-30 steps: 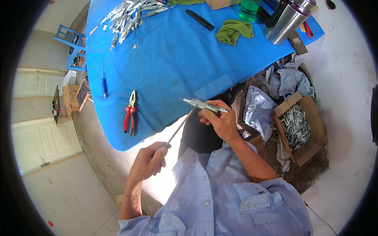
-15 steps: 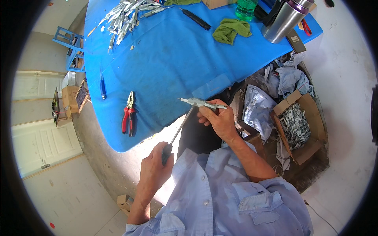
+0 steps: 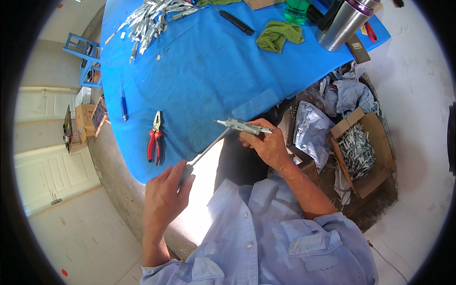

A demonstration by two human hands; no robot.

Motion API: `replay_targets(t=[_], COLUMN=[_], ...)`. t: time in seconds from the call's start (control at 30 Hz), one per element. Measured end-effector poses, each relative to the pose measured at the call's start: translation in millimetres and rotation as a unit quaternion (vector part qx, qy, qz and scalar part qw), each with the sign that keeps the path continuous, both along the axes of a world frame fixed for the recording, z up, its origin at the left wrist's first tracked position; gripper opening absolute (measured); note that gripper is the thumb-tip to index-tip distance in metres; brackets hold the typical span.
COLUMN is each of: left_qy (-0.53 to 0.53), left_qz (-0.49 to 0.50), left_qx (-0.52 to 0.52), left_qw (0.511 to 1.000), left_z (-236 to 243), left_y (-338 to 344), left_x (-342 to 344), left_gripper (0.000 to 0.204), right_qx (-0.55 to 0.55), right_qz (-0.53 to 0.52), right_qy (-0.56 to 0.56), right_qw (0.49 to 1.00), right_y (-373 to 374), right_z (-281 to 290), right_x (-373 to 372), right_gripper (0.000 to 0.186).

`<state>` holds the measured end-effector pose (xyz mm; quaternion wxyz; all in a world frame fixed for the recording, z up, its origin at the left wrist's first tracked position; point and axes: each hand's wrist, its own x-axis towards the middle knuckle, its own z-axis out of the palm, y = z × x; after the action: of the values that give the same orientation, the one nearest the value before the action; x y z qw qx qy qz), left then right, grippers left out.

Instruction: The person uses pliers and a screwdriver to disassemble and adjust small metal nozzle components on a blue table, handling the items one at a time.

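My left hand [image 3: 166, 194] is closed round the dark handle of a screwdriver [image 3: 209, 150]. Its long metal shaft slants up to the right, and the tip meets the underside of a thin grey-silver metal part [image 3: 243, 126]. My right hand [image 3: 266, 145] pinches that part by its right end, just over the table's near edge; a narrow pin juts from its left end. What the part belongs to I cannot tell. Red-handled pliers [image 3: 155, 138] lie on the blue table [image 3: 199, 80] left of my hands, jaws pointing away. A thin blue-handled tool [image 3: 124, 107] lies further left.
Similar metal pieces are heaped [image 3: 149, 23] at the table's far left. Further back are a black pen-like tool [image 3: 236, 22], a green cloth [image 3: 279, 37] and a steel flask [image 3: 343, 26]. Right of me, a cardboard box [image 3: 370, 185] holds many metal strips beside a silver bag [image 3: 312, 130].
My left hand has moved left and a little up, tilting the screwdriver to a flatter slant. The metal part has turned slightly in my right hand, which stays nearly in place.
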<state>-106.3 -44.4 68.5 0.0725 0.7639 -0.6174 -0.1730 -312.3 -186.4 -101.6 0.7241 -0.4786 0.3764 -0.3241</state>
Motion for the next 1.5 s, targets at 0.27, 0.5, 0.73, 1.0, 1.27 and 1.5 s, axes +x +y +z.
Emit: replay_targets(t=[0.27, 0.5, 0.73, 1.0, 1.27, 1.5], left_qy=[0.028, 0.06, 0.096, 0.123, 0.152, 0.181], left_qz=[0.027, 0.048, 0.039, 0.033, 0.013, 0.013], left_qx=[0.021, 0.011, -0.008, 0.006, 0.008, 0.022], left_qw=[0.999, 0.997, 0.995, 0.992, 0.988, 0.983], left_z=[-2, -20, -25, -27, -24, -28], left_y=[-2, 15, 16, 15, 9, 8], left_x=[-1, -11, -10, 5, 10, 14], left_gripper=[0.028, 0.028, 0.024, 0.026, 0.027, 0.027], right_qx=[0.074, 0.147, 0.032, 0.009, 0.0, 0.006], right_qz=[-0.042, -0.114, -0.113, -0.103, -0.092, -0.097], right_qy=[-0.044, -0.097, -0.05, -0.062, -0.072, -0.114], right_qw=[0.995, 0.978, 0.992, 0.993, 0.993, 0.989], right_y=[0, 7, 10, 4, 3, 5], right_z=[1, -11, -17, -14, -15, -17], right_x=[0, 1, -3, -4, -5, -3], right_gripper=[0.027, 0.031, 0.03, 0.032, 0.034, 0.037])
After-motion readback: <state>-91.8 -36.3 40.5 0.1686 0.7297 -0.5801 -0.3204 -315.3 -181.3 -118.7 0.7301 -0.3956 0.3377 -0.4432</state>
